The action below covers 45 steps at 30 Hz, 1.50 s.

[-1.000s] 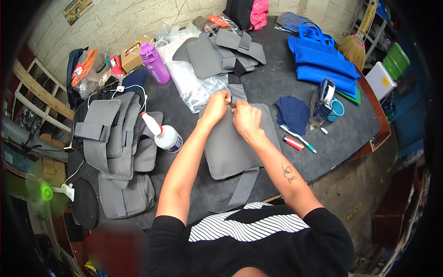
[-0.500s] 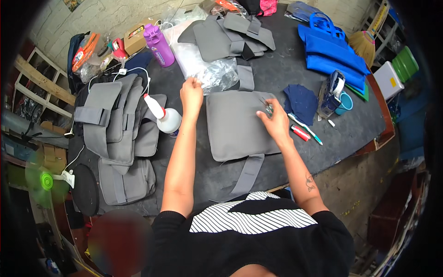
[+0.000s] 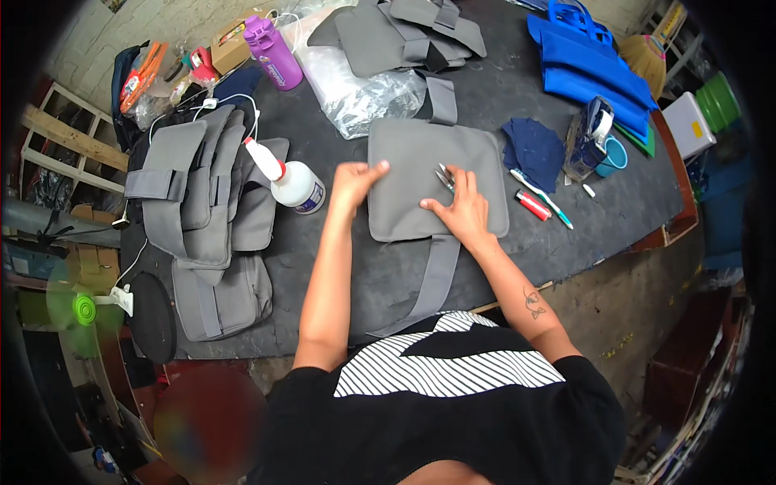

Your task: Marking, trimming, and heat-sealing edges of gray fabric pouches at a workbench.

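Note:
A square grey padded fabric piece (image 3: 432, 206) lies flat before me, with one grey strap (image 3: 436, 279) running off its near edge and another strap (image 3: 442, 101) off its far edge. My left hand (image 3: 356, 184) is at the pad's left edge, fingers curled, thumb against the edge; whatever those fingers may hold is hidden. Over the pad's right half, my right hand (image 3: 467, 202) holds small metal thread snips (image 3: 444, 176), their pointed tips directed away from me. The palm side and the snips' handle are mostly covered by my fingers.
Left stand stacked grey padded pieces (image 3: 190, 190) and a white spray bottle (image 3: 299, 187). Farther back are a purple bottle (image 3: 275, 56), clear plastic (image 3: 364, 101) and more grey pieces (image 3: 372, 40). Right lie navy cloth (image 3: 533, 153), a red marker (image 3: 533, 205), a toothbrush (image 3: 543, 196) and blue bags (image 3: 594, 69).
My left hand has come nearer to me and right, from beside the clear plastic to the pad's left edge. My right hand, with the snips, has shifted left over the pad. The view has tilted slightly.

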Motion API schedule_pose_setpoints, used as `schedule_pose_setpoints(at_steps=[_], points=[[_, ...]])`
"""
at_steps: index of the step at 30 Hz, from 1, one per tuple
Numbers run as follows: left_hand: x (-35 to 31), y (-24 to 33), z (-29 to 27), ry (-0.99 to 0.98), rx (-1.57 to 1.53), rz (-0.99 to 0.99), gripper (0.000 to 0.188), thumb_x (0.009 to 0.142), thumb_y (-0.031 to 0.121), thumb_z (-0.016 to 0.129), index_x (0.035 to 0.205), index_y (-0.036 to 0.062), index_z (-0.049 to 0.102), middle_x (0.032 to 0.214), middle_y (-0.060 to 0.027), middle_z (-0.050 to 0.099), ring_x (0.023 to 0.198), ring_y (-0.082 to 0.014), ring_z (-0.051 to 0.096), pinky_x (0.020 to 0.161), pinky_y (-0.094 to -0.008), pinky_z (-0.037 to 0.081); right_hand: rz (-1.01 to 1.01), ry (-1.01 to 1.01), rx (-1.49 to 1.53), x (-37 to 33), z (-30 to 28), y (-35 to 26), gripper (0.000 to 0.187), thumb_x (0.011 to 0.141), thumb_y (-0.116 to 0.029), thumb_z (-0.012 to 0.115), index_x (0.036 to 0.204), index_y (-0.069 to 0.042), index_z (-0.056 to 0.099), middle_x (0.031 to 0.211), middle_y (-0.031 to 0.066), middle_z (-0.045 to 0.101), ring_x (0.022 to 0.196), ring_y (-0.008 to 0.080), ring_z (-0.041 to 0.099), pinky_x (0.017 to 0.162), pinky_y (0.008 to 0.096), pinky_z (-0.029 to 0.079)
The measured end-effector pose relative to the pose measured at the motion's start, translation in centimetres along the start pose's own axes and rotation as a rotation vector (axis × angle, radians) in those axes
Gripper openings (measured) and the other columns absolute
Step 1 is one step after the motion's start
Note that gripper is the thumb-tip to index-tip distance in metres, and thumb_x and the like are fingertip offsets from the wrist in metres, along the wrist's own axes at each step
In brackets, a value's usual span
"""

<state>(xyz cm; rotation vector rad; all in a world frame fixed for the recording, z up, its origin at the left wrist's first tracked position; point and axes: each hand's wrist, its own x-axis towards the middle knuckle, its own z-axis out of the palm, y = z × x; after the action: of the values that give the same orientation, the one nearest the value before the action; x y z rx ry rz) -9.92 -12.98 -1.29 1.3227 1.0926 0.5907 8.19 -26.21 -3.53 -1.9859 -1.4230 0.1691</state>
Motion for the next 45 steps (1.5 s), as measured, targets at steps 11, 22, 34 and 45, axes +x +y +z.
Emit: schedule_pose_setpoints(at_steps=[11, 22, 34, 45], points=[[-13.5, -4.2, 2.8, 0.18, 0.245, 0.049, 0.015, 0.081, 0.007, 0.069, 0.084, -0.0073, 0.067, 0.072, -0.0071, 0.067, 0.063, -0.01, 0.061, 0.061, -0.0227, 0.049, -0.056, -0.012, 0.168, -0.4, -1.4, -0.3, 0.057, 0.066, -0.032, 0.078, 0.112, -0.01, 0.052, 0.099, 0.0078, 0.053, 0.083, 0.0291, 0.061, 0.07, 0.0407, 0.05], [-13.4, -4.4, 2.1, 0.096, 0.002, 0.058, 0.012, 0.083, 0.005, 0.066, 0.086, -0.0063, 0.068, 0.076, -0.0074, 0.067, 0.068, -0.0093, 0.062, 0.066, -0.0217, 0.05, -0.663, -0.099, 0.05, -3.5, -4.0, -3.6, 0.021, 0.065, -0.009, 0.073, 0.085, -0.009, 0.066, 0.078, 0.0007, 0.053, 0.06, 0.017, 0.052, 0.058, 0.0309, 0.036], [-11.1, -1.9, 5.3, 0.269, 0.894, 0.948, 0.026, 0.07, 0.011, 0.071, 0.096, 0.0109, 0.067, 0.071, -0.0015, 0.05, 0.075, -0.0185, 0.053, 0.093, -0.0448, 0.034, -0.229, -0.007, 0.102, -3.5, -7.0, -1.0, 0.022, 0.066, -0.009, 0.074, 0.086, -0.004, 0.067, 0.083, 0.0046, 0.055, 0.055, 0.0235, 0.054, 0.054, 0.0354, 0.045], [-10.3, -3.3, 6.5, 0.177, 0.958, 1.085, 0.024, 0.068, 0.014, 0.072, 0.092, 0.0111, 0.068, 0.072, 0.0009, 0.052, 0.075, -0.0165, 0.053, 0.095, -0.0461, 0.034, -0.271, -0.084, -0.003, -6.4, -6.4, -0.6, 0.021, 0.066, -0.013, 0.075, 0.083, -0.005, 0.067, 0.084, 0.0038, 0.055, 0.065, 0.023, 0.056, 0.063, 0.0348, 0.043]])
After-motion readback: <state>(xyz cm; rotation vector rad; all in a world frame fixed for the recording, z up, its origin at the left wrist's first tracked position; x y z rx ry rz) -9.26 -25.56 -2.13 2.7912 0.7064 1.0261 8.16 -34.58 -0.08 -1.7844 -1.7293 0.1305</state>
